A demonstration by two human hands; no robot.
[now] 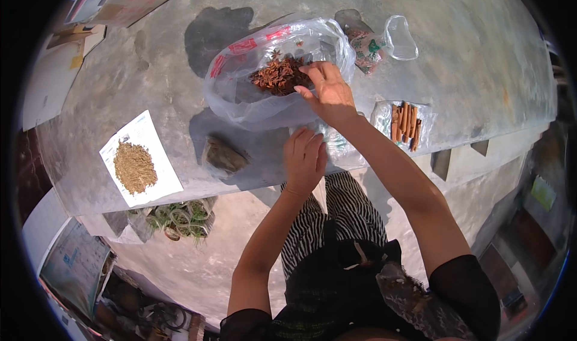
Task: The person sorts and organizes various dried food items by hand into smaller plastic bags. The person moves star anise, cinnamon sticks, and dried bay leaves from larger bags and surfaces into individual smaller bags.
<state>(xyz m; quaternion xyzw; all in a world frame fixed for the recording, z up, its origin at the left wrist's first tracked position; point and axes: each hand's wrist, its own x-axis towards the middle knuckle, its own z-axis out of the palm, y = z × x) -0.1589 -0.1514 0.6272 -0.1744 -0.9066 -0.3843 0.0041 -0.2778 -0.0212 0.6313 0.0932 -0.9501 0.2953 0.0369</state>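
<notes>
My right hand (pixel 331 91) reaches over the near right rim of a clear plastic bag (pixel 252 113) with red print. Its thumb and forefinger are apart at the edge of a heap of star anise (pixel 277 75) inside. No piece shows between them. On the table's near edge, my left hand (pixel 304 158) lies loosely extended with nothing visible in it. Just right of its fingers is a crumpled clear plastic bag (pixel 340 142), partly hidden by my right forearm. Cinnamon sticks (pixel 405 122) lie on another clear plastic bag (pixel 381 113) farther right.
A brown powdery heap (pixel 134 166) rests on a white printed sheet (pixel 167 185) at the left. Between it and my left hand sits a small bag of dark brown material (pixel 225 155). A tied bag of reddish contents (pixel 367 48) stands behind. Potted plants (pixel 180 219) are below the concrete table (pixel 469 70).
</notes>
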